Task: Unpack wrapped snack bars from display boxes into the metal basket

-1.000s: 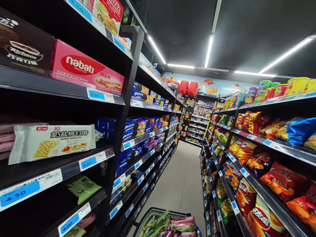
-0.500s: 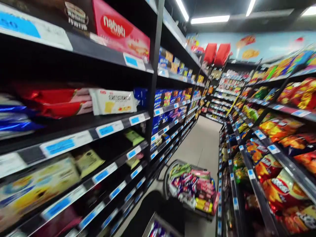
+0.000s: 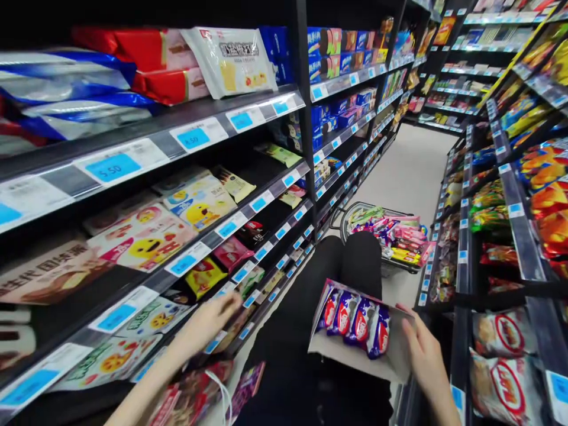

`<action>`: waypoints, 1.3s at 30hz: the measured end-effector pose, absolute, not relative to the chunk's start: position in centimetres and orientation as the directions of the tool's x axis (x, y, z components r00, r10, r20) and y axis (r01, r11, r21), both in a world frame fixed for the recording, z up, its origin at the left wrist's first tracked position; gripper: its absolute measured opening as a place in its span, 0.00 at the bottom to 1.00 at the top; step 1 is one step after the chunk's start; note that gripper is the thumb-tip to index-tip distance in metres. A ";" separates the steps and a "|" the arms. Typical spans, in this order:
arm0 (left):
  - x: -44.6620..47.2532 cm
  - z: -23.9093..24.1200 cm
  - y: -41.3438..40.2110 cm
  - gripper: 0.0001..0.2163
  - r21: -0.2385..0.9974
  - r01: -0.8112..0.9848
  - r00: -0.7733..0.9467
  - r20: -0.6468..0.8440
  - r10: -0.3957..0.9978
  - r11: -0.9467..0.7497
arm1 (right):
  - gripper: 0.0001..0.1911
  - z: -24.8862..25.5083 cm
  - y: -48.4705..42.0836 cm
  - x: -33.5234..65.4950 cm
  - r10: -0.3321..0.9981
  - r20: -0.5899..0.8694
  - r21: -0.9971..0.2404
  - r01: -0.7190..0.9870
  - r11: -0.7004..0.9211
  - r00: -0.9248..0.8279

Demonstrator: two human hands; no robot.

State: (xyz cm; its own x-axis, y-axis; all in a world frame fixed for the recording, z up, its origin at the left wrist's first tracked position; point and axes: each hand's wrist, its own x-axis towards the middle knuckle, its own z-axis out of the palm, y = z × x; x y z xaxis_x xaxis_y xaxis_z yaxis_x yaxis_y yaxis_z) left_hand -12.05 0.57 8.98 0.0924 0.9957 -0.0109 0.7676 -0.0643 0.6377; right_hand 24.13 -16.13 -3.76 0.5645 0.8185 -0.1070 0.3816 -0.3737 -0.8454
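Observation:
My right hand (image 3: 419, 340) grips the right wall of an open cardboard box (image 3: 359, 370), which rests on my lap. Several purple-and-blue snack packets (image 3: 360, 319) with red labels stand in a row inside it. My left hand (image 3: 222, 313) is stretched out to the left, in front of the lower shelf edge, with its fingers loosely bent and slightly blurred; I see nothing in it. Close to that hand are a yellow packet (image 3: 204, 277), a pink packet (image 3: 232, 253) and a pale green packet (image 3: 252, 280) on the shelf.
A basket (image 3: 350, 216) heaped with snack packets stands on the aisle floor (image 3: 412, 157) beyond my knees. Stocked shelves with price tags line both sides, with chip bags (image 3: 506, 384) on the right. Red-brown packages (image 3: 195, 393) and a white cord (image 3: 222, 387) lie below my left arm.
The view has tilted down and become sharper. Both my hands and the box on my lap have come into view, the left hand by the lower shelf.

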 end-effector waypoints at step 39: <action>5.9 1.9 -11.3 0.15 0.185 0.312 0.938 0.096 0.333 -0.932 | 0.27 -7.2 -21.3 20.6 0.836 0.144 -0.651 0.687 -0.323 0.529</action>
